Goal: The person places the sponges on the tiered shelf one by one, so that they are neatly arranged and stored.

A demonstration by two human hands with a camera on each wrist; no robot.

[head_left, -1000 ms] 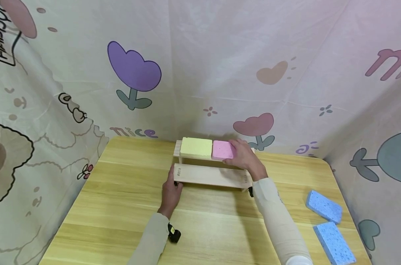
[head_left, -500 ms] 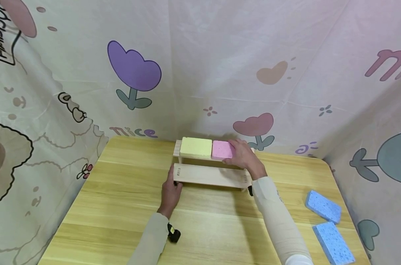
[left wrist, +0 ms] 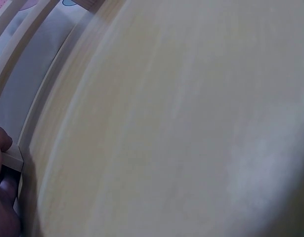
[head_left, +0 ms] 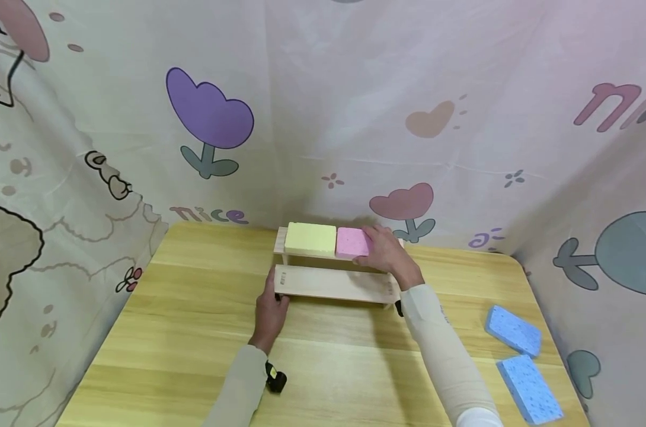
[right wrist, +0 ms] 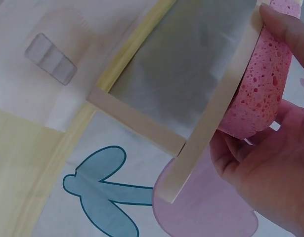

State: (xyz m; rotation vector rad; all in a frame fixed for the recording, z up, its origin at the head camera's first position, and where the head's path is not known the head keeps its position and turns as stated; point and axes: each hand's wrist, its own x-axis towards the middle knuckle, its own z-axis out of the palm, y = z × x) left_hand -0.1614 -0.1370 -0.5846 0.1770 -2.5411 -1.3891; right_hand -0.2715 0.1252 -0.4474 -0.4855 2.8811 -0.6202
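Observation:
A two-tier pale wooden rack (head_left: 333, 284) stands near the back of the table. On its upper tier lie a yellow sponge (head_left: 310, 239) and, close to its right, a pink sponge (head_left: 353, 242). My right hand (head_left: 388, 252) holds the pink sponge at its right end; in the right wrist view the thumb and fingers span the porous pink sponge (right wrist: 255, 89) on the rail. At the rack's lower left end is my left hand (head_left: 269, 313), its thumb over the wooden edge and a finger below in the left wrist view, gripping the rack.
Two blue sponges (head_left: 513, 330) lie at the right side of the wooden table (head_left: 195, 332). A patterned cloth (head_left: 323, 118) hangs directly behind the rack and along both sides.
The head view has shifted slightly, so everything appears a little further left. Both hands, the rack and the sponges keep their places relative to each other.

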